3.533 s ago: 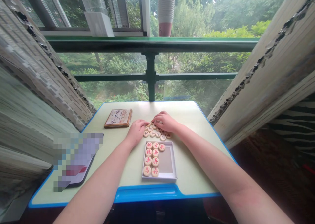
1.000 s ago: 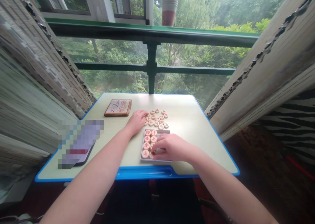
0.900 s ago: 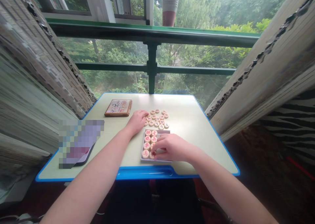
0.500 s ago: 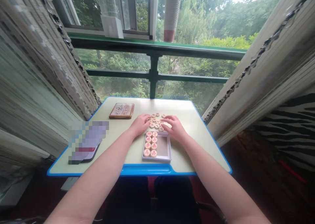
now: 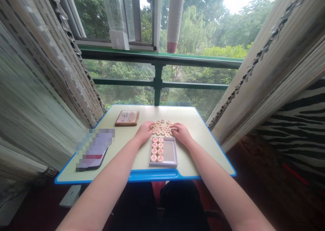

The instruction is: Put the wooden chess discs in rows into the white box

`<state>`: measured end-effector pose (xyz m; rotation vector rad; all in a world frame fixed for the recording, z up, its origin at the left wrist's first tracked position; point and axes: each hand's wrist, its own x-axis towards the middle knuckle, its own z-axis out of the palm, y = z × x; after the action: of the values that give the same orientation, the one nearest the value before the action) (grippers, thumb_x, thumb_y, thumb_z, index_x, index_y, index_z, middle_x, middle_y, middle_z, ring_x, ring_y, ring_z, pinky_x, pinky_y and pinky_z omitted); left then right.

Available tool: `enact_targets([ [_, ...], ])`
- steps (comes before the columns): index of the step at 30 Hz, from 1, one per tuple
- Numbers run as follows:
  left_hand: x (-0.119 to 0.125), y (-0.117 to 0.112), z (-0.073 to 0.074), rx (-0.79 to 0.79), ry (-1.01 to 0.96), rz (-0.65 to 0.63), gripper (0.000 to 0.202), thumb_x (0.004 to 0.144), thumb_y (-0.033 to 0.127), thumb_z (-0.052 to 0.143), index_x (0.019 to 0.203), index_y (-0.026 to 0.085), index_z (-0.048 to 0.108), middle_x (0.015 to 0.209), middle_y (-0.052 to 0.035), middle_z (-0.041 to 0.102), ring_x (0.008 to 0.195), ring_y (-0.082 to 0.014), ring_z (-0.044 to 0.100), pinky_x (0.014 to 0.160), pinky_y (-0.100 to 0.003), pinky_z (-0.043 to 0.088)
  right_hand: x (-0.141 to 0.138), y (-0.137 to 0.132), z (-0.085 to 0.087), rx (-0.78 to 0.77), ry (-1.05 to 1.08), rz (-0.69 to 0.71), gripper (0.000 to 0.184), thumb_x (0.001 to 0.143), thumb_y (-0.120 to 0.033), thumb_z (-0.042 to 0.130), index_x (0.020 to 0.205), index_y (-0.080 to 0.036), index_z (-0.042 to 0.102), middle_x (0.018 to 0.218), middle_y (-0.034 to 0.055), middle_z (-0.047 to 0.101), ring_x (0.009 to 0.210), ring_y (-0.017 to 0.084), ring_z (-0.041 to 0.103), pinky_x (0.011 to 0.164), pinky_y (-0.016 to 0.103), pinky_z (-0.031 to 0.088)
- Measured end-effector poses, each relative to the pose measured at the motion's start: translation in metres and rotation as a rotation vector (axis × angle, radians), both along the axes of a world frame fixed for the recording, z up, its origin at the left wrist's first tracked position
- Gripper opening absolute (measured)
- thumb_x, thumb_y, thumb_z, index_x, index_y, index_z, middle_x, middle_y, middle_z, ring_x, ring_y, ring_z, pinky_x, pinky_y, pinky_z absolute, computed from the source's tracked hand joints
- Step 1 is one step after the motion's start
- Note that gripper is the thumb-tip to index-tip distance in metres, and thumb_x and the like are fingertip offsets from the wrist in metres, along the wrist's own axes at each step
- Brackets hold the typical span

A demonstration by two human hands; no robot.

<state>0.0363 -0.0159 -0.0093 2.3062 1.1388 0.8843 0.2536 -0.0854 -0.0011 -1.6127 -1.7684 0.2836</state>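
Observation:
Several round Chinese chess pieces (image 5: 163, 127) lie in a loose cluster on the tabletop. My left hand (image 5: 145, 131) is at the cluster's left edge, fingers stretched toward the pieces and apparently touching the nearest ones. On the opposite side, my right hand (image 5: 180, 133) rests with fingers apart, its tips against the outer pieces. Neither hand grips a piece that I can make out. Just nearer to me sits a shallow white box (image 5: 175, 152). Its left half holds two columns of pieces with red characters (image 5: 160, 151), face up; its right half shows bare bottom.
A flat brown-edged box (image 5: 127, 118) lies at the table's back left. A pixelated phone-like object (image 5: 95, 151) is on the left side. The pale table (image 5: 193, 122) has a blue rim. Curtains hang on both sides, and a green railing (image 5: 157, 68) stands behind.
My hands have moved slightly apart, showing more of the clustered pieces between them. The cluster looks more gathered in front of the white box. The camera view has tilted a little upward.

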Motion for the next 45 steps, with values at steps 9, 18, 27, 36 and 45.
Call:
enact_targets([
  [9, 0.001, 0.008, -0.001, 0.048, 0.029, 0.099, 0.035, 0.072, 0.003, 0.040, 0.093, 0.015, 0.065, 0.102, -0.0086, 0.064, 0.099, -0.0202, 0.057, 0.092, -0.035, 0.045, 0.008, 0.017, 0.020, -0.268, 0.096, -0.150, 0.026, 0.076, -0.023, 0.050, 0.095, -0.016, 0.066, 0.086, 0.0049, 0.065, 0.074, 0.014, 0.059, 0.071, 0.025, 0.045],
  [18, 0.002, 0.011, -0.001, 0.044, 0.082, 0.101, 0.023, 0.078, 0.021, 0.049, 0.090, 0.018, 0.068, 0.094, -0.0059, 0.068, 0.094, -0.0211, 0.059, 0.088, -0.034, 0.046, 0.002, 0.044, 0.000, 0.030, 0.011, -0.027, 0.029, 0.083, -0.030, 0.045, 0.097, -0.022, 0.069, 0.110, 0.0065, 0.062, 0.104, 0.021, 0.051, 0.095, 0.038, 0.036],
  [27, 0.003, 0.017, -0.003, 0.023, -0.001, 0.204, 0.033, 0.083, 0.015, 0.040, 0.108, 0.014, 0.062, 0.106, -0.0086, 0.065, 0.101, -0.0192, 0.058, 0.092, -0.032, 0.044, -0.001, 0.044, 0.004, -0.020, -0.243, 0.198, 0.038, 0.092, -0.037, 0.032, 0.109, -0.023, 0.063, 0.118, 0.0038, 0.061, 0.112, 0.017, 0.048, 0.103, 0.038, 0.024],
  [36, -0.002, 0.016, 0.000, -0.001, 0.121, 0.208, 0.024, 0.077, 0.035, 0.055, 0.086, 0.017, 0.068, 0.087, -0.0067, 0.067, 0.084, -0.0211, 0.060, 0.083, -0.035, 0.048, -0.003, 0.041, 0.002, -0.010, -0.289, 0.145, 0.037, 0.090, -0.041, 0.036, 0.108, -0.024, 0.064, 0.114, 0.0063, 0.060, 0.110, 0.021, 0.044, 0.098, 0.040, 0.028],
  [45, -0.001, 0.018, -0.002, -0.058, 0.041, 0.229, 0.033, 0.078, 0.021, 0.049, 0.107, 0.017, 0.064, 0.103, -0.0059, 0.067, 0.085, -0.0186, 0.062, 0.084, -0.032, 0.049, -0.004, 0.042, 0.004, -0.035, -0.310, 0.210, 0.039, 0.092, -0.037, 0.031, 0.112, -0.023, 0.061, 0.121, 0.0037, 0.058, 0.114, 0.020, 0.044, 0.103, 0.040, 0.024],
])
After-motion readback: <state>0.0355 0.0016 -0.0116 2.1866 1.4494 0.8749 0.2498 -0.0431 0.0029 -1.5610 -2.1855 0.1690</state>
